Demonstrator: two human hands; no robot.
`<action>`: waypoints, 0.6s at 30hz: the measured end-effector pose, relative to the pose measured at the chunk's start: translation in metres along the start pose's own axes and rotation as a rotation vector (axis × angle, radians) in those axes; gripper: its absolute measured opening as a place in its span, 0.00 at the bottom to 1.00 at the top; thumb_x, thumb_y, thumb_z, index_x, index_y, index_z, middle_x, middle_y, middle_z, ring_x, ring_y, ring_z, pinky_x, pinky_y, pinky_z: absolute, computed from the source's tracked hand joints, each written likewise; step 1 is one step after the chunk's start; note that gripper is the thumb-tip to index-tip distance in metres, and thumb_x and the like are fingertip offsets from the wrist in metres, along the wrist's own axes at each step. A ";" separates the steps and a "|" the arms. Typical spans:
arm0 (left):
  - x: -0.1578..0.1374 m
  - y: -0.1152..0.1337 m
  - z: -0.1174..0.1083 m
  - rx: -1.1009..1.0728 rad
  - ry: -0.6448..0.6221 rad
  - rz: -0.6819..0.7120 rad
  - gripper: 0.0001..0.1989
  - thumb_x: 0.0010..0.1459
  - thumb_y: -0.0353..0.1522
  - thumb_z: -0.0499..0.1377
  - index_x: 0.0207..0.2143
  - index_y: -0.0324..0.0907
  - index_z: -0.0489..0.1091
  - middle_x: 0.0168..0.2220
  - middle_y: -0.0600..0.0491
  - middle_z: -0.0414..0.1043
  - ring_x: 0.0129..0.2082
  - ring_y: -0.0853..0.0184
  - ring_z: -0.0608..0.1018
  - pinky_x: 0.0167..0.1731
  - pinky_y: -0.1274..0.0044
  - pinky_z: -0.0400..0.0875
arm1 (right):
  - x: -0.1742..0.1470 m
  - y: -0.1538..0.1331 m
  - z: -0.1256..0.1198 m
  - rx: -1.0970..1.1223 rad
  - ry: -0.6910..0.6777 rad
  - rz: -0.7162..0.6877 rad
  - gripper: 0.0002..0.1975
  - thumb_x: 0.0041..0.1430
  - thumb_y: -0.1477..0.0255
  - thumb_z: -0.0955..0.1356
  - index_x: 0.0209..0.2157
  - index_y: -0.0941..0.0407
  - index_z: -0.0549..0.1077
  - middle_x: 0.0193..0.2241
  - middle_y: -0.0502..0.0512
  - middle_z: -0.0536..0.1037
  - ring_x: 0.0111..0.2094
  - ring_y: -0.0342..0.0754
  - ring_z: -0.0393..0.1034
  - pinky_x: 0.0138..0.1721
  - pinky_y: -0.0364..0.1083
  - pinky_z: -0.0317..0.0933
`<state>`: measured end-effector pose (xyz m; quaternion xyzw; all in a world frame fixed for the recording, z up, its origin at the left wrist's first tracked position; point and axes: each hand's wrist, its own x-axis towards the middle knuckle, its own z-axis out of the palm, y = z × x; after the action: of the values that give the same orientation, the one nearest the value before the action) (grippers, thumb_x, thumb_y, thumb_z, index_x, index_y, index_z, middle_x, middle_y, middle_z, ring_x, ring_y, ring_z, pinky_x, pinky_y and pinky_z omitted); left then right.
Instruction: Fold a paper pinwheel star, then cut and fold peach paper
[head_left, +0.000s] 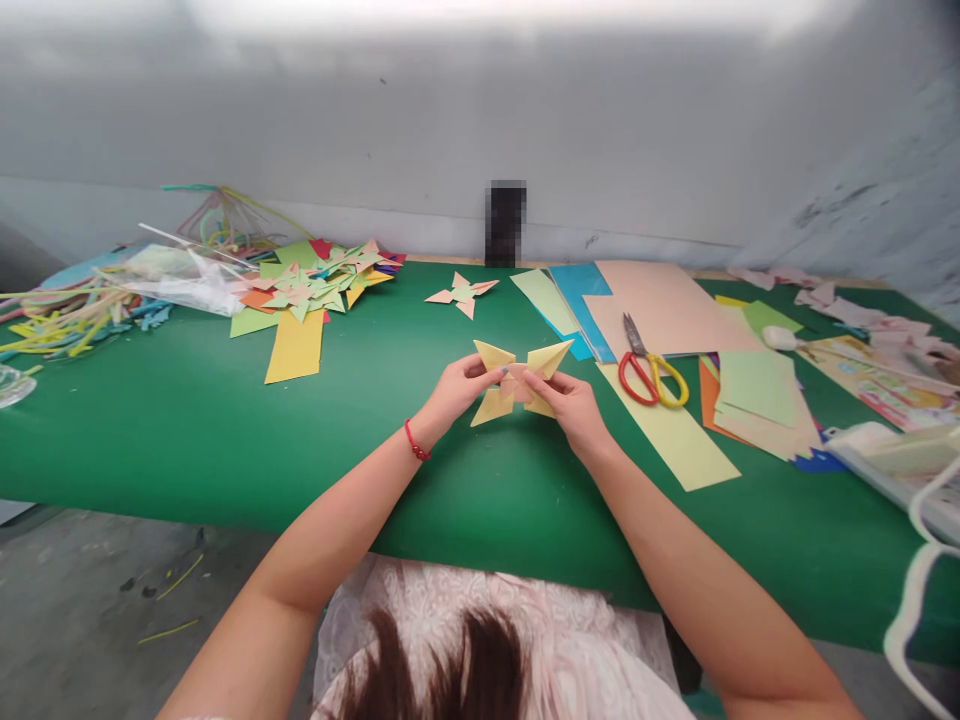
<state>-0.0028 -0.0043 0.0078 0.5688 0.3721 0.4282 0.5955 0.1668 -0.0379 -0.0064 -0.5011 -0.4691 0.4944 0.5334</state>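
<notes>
Between my two hands, above the green table, is a four-pointed folded paper star (517, 385) with pale yellow points and a pink middle. My left hand (463, 388) pinches its left side, thumb on the pink middle. On the right side, my right hand (574, 402) grips it with the thumb pressed on the front; the other fingers are partly hidden behind the paper. Beyond my hands lies another folded paper star (462, 293), pink and green. Scissors (651, 375) with one red and one yellow handle rest right of my right hand, on a pale yellow paper strip (686, 440).
Folded stars pile up (315, 285) at the back left, near a yellow paper strip (295, 347). Bundled coloured pipe cleaners (82, 310) lie far left. Large pink sheets (660, 300) and green paper pieces (759, 385) cover the right. A white cord (911, 600) hangs at the right edge.
</notes>
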 end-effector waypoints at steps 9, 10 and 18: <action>0.001 -0.002 0.000 -0.166 0.042 -0.034 0.18 0.51 0.41 0.61 0.37 0.36 0.74 0.40 0.44 0.75 0.42 0.60 0.75 0.44 0.69 0.67 | -0.003 0.001 0.004 -0.021 -0.050 -0.006 0.18 0.46 0.61 0.71 0.39 0.55 0.77 0.37 0.54 0.79 0.40 0.53 0.72 0.42 0.49 0.64; 0.001 -0.002 0.000 -0.153 0.054 -0.030 0.18 0.50 0.41 0.61 0.36 0.36 0.74 0.38 0.44 0.75 0.40 0.61 0.76 0.44 0.69 0.67 | -0.003 0.001 0.004 -0.020 -0.053 -0.003 0.18 0.46 0.61 0.71 0.39 0.55 0.77 0.37 0.54 0.79 0.40 0.53 0.72 0.42 0.49 0.64; 0.001 -0.003 0.000 -0.118 0.100 -0.031 0.17 0.48 0.40 0.63 0.34 0.35 0.74 0.36 0.44 0.76 0.38 0.62 0.76 0.43 0.70 0.68 | -0.003 0.003 0.004 -0.029 -0.064 -0.006 0.19 0.47 0.61 0.71 0.39 0.57 0.77 0.37 0.56 0.79 0.40 0.54 0.72 0.42 0.50 0.64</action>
<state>-0.0019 -0.0033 0.0047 0.5047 0.3843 0.4680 0.6153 0.1623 -0.0404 -0.0092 -0.4912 -0.4946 0.5017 0.5123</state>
